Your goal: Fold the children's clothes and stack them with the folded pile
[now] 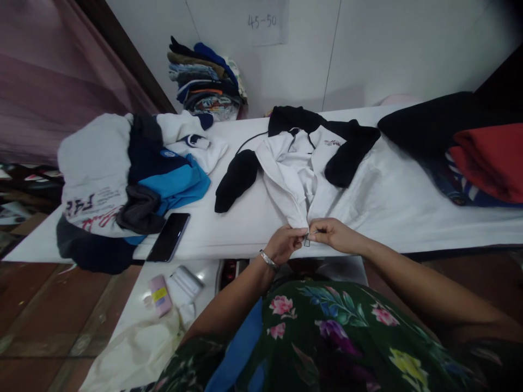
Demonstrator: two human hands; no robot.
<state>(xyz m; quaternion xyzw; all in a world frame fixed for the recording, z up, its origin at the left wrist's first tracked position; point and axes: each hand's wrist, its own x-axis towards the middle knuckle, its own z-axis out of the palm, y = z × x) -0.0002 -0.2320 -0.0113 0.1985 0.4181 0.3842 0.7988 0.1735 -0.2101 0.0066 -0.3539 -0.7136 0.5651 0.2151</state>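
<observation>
A white jacket with black sleeves [281, 169] lies spread on the white-covered table, its hood side pointing away from me. At the table's front edge my left hand [285, 243] pinches the bottom corner of one front panel, near the zip. Close against it, my right hand [332, 235] pinches the other side's lower edge. A small zip pull [306, 243] hangs between the fingertips of both hands. Whether the two zip sides are joined is hidden by the fingers.
Left on the table sits a heap of clothes [98, 163] beside a dark phone [169, 237]. Folded clothes [204, 81] are stacked at the back wall. A red garment [490, 160] and a black one [429, 125] lie right. A lower white surface [134, 305] holds small items.
</observation>
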